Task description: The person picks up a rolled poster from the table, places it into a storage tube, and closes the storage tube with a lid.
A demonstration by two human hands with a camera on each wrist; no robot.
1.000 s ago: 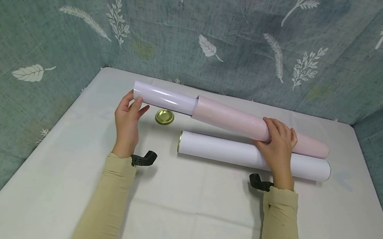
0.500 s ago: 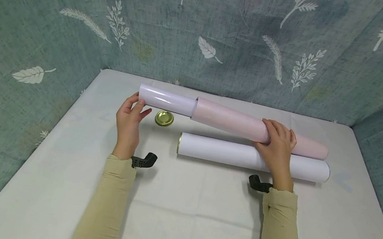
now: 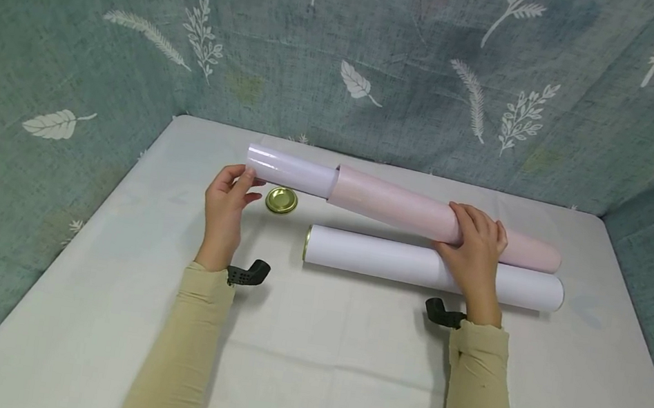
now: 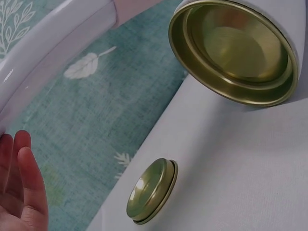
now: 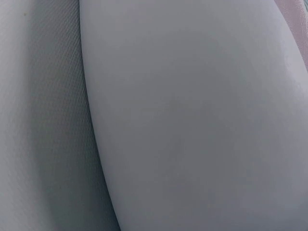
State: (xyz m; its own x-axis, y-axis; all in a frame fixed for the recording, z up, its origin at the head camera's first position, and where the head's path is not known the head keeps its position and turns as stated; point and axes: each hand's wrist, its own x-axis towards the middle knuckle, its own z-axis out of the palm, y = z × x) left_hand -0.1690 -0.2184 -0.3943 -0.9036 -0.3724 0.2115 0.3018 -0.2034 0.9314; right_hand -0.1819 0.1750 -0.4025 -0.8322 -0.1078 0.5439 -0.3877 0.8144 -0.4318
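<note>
My left hand [image 3: 225, 207] pinches the left end of a glossy white rolled sheet [image 3: 294, 170] between thumb and fingers. The sheet's other end is hidden inside a pink tube [image 3: 393, 203], whose open mouth faces left. Around the middle of that tube my right hand [image 3: 477, 253] curls its fingers, keeping it slightly tilted, left end higher. In front lies a white tube [image 3: 376, 257], close under the right hand; it fills most of the right wrist view. Its recessed gold end [image 4: 240, 48] shows in the left wrist view.
A round gold lid [image 3: 281, 200] lies on the white-covered table [image 3: 333, 386], just right of the left hand's fingers. Behind the table hangs a green leaf-patterned curtain [image 3: 338, 38], which also runs along both sides.
The left hand has moved right, sliding the rolled sheet further into the pink tube, so less of it sticks out. The right hand and the white tube have stayed in place.
</note>
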